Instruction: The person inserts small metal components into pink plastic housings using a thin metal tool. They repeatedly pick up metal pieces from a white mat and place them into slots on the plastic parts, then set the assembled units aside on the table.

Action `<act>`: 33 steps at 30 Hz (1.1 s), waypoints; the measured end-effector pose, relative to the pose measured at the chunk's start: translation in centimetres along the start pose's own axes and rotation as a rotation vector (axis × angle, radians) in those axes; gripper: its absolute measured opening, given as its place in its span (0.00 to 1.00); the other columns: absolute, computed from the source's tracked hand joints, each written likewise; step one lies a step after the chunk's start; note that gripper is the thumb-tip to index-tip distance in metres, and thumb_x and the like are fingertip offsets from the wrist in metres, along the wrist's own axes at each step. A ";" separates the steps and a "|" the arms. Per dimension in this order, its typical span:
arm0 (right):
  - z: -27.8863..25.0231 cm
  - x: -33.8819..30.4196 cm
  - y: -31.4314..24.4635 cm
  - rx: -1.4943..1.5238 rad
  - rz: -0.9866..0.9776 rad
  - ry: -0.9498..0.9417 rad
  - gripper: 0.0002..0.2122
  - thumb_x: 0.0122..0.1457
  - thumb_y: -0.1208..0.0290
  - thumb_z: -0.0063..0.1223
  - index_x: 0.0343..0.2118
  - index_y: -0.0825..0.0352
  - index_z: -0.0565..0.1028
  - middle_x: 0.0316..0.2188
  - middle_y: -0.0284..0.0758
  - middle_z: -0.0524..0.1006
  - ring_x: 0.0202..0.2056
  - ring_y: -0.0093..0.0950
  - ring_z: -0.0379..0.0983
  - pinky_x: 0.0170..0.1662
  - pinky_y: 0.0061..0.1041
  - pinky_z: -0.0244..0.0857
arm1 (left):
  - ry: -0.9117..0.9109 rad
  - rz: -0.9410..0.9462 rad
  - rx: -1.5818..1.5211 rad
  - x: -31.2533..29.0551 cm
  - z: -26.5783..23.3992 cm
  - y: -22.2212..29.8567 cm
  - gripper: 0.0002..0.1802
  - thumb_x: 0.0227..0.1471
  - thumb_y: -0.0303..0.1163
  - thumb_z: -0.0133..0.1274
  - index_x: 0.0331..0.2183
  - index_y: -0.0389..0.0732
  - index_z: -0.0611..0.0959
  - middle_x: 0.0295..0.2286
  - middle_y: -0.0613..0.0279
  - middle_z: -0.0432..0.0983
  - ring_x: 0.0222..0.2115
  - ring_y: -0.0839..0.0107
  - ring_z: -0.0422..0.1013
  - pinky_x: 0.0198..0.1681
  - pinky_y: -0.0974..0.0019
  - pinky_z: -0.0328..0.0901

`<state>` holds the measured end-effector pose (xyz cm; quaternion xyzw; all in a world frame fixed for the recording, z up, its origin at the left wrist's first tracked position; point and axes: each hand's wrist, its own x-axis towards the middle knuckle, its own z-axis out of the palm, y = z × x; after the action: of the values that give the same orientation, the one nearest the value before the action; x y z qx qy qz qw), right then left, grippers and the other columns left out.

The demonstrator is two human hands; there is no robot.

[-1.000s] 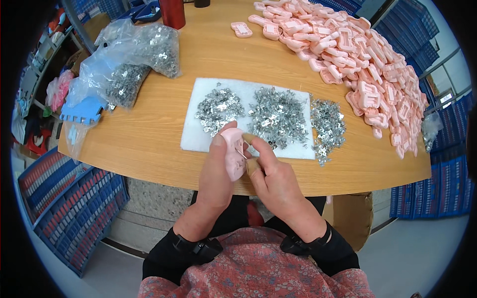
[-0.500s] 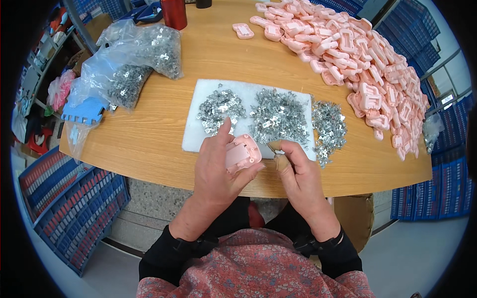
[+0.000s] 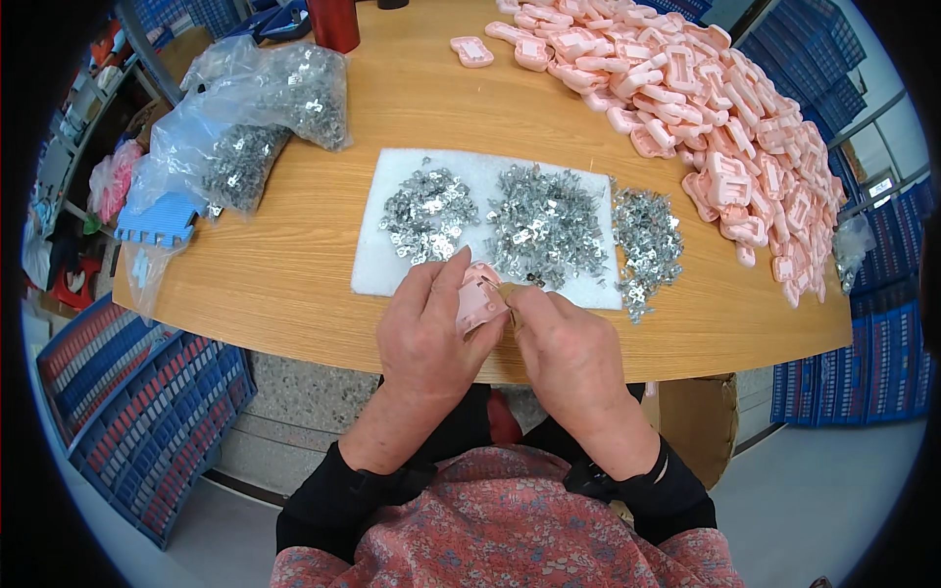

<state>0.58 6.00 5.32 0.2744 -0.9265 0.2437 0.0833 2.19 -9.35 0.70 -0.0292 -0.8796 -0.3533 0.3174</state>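
Observation:
My left hand (image 3: 423, 328) is closed around a small pink plastic housing (image 3: 478, 303), its hollow inner side facing up. Against the housing's right edge, my right hand (image 3: 569, 343) presses with thumb and forefinger pinched together. Tan coverings wrap those fingertips, and whatever lies between them is hidden. Just beyond both hands, a white foam sheet (image 3: 368, 257) carries a smaller heap of metal clips (image 3: 428, 211) on the left and a larger heap of metal clips (image 3: 545, 220) on the right. More loose metal clips (image 3: 647, 245) lie beside its right edge.
A big pile of pink housings (image 3: 686, 108) covers the table's (image 3: 294, 294) far right, with one lone housing (image 3: 471, 52) beside it. Clear bags of metal parts (image 3: 304, 93), a blue foam mat piece (image 3: 157, 220) and a red cylinder (image 3: 334, 24) stand left. Blue racks (image 3: 162, 421) flank the table.
My right hand has moved left and in, from apart to touching the pink housing. The left hand has tilted the housing slightly. The whole view has shifted a little.

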 end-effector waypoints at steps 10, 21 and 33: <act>1.3 -0.5 0.5 0.320 0.034 0.042 0.09 0.57 0.75 0.54 0.41 0.63 0.74 0.26 0.42 0.77 0.29 0.43 0.76 0.29 0.39 0.69 | -0.028 -0.036 -0.043 -0.1 0.1 -0.1 0.34 0.34 0.27 0.67 0.48 0.33 0.78 0.36 0.51 0.74 0.34 0.56 0.75 0.34 0.61 0.71; 0.8 -0.3 0.2 0.172 0.065 0.015 0.09 0.56 0.76 0.54 0.40 0.63 0.73 0.25 0.41 0.76 0.28 0.44 0.75 0.30 0.40 0.69 | 0.015 -0.008 0.002 -0.1 0.6 -0.1 0.32 0.34 0.28 0.67 0.46 0.34 0.79 0.35 0.54 0.73 0.33 0.57 0.74 0.33 0.60 0.70; 1.4 -0.7 0.9 0.239 -0.128 0.033 0.09 0.53 0.79 0.54 0.38 0.64 0.73 0.27 0.40 0.76 0.29 0.41 0.75 0.31 0.38 0.69 | 0.007 -0.005 -0.049 -0.3 1.2 -1.1 0.34 0.33 0.27 0.66 0.47 0.33 0.78 0.35 0.52 0.73 0.33 0.56 0.74 0.33 0.61 0.71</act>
<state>0.59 6.28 3.50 0.3371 -0.8698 0.3511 0.0806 1.48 -9.32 -0.84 -0.0336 -0.8696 -0.3755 0.3189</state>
